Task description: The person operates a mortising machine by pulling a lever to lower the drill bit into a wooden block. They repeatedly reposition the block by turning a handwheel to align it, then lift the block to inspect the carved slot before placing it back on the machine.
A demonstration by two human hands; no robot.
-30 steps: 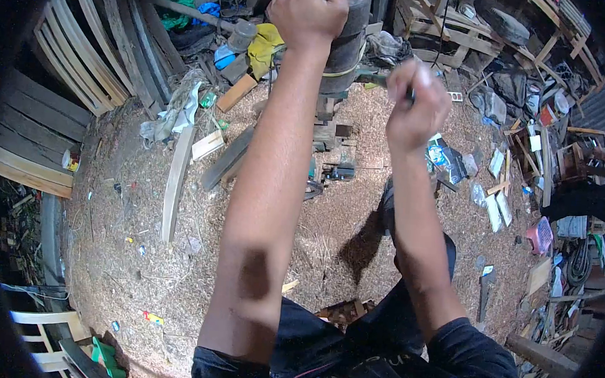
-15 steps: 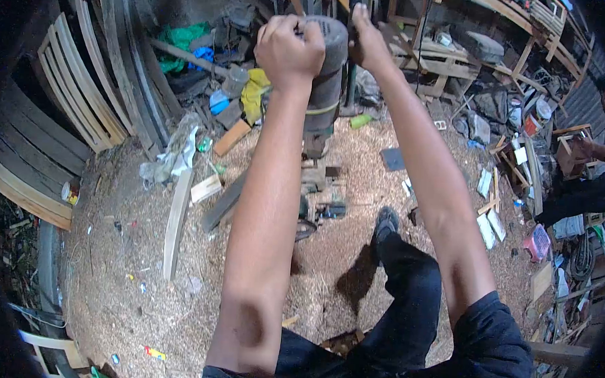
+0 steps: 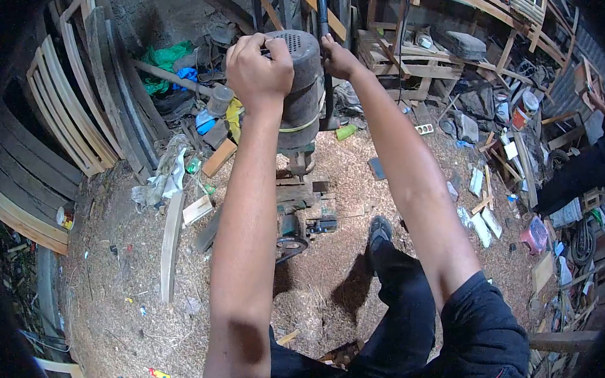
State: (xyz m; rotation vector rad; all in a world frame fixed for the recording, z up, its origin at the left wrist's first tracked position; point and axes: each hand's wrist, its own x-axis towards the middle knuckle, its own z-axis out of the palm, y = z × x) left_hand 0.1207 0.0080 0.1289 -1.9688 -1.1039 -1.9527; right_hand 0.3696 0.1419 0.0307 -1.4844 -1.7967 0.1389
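Observation:
A tall machine with a grey cylindrical motor (image 3: pixel 300 96), its top perforated with small holes, stands in front of me. My left hand (image 3: pixel 259 72) is closed in a fist against the motor's upper left side. What its fingers hold, if anything, is hidden. On the other side, my right hand (image 3: pixel 338 58) wraps around a dark lever (image 3: pixel 322 13) that rises beside the motor. Beneath the motor are the machine's metal table (image 3: pixel 297 194) and a handwheel (image 3: pixel 291 246), partly covered by my left forearm.
Curved wooden slats (image 3: pixel 71 101) lean at the left. A long board (image 3: pixel 171 247) lies on the shavings-covered floor. Wooden frames and a bench (image 3: pixel 418 68) stand at the back right. Another person (image 3: pixel 580 173) holds a wooden piece at the far right, near a pink basket (image 3: pixel 535 235).
My right hand, earlier with its fingers extended beside the motor, is now closed around the lever. The motor sits lower and farther left in view. The other person's wooden piece is higher.

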